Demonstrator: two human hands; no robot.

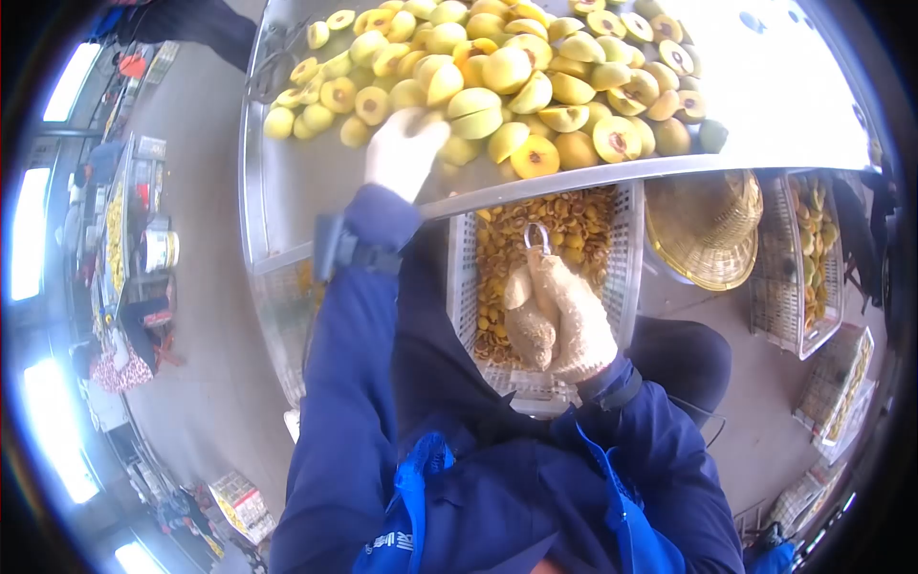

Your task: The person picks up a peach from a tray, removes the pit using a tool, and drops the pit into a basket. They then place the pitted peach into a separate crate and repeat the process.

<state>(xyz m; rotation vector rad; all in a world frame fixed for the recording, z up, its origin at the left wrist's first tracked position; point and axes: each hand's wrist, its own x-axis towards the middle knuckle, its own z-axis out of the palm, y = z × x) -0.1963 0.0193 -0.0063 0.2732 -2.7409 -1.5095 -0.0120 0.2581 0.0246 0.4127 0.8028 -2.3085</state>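
Observation:
A pile of halved yellow fruit, which looks like peaches, lies on the metal table; some halves show brown centres. At the pile's near left edge is my left hand in a white glove, blurred by motion, its fingers too smeared to read. My right hand, in a thick pale glove, is closed around a small tool with a metal loop sticking out at the top. It hangs above a white plastic crate of brown and yellow fruit scraps. The tool's handle is hidden in the fist.
To the right of the crate stands a woven conical hat, with another crate of fruit beyond it. More crates stand on the floor at right. At far left are other work tables and a crate.

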